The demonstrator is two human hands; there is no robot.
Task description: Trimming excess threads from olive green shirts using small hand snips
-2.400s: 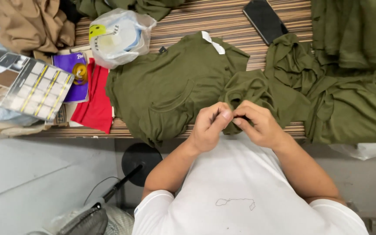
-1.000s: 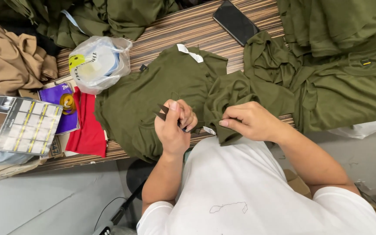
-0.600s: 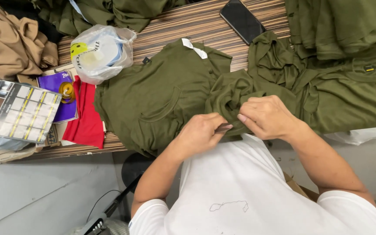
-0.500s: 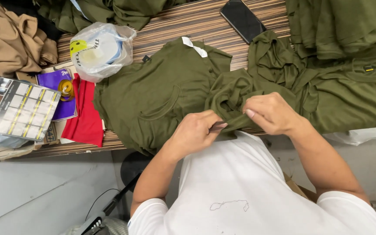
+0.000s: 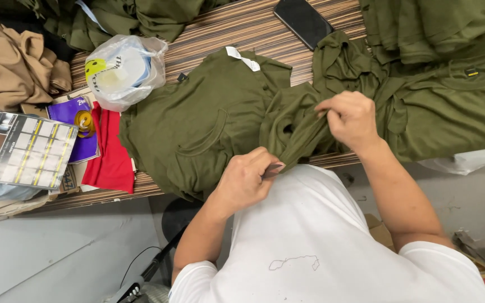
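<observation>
An olive green shirt (image 5: 197, 123) with a white neck label lies flat on the striped wooden table (image 5: 242, 28). My right hand (image 5: 350, 119) pinches a bunched sleeve of this shirt (image 5: 304, 132) and lifts it off the table. My left hand (image 5: 245, 179) is closed at the sleeve's lower end near the table's front edge. It grips a small slim tool (image 5: 274, 168), whose tip touches the fabric. My white t-shirt fills the bottom of the view.
A pile of olive garments (image 5: 450, 84) lies to the right and a black phone (image 5: 303, 22) at the back. To the left are a plastic bag (image 5: 122, 70), tan clothes (image 5: 12, 62), a red cloth (image 5: 110, 154) and a printed card sheet (image 5: 23, 148).
My hands have drawn apart. The right hand has pulled the sleeve up and to the right, stretching it. The left hand, raised over the shirt a second ago, came down to the sleeve's end.
</observation>
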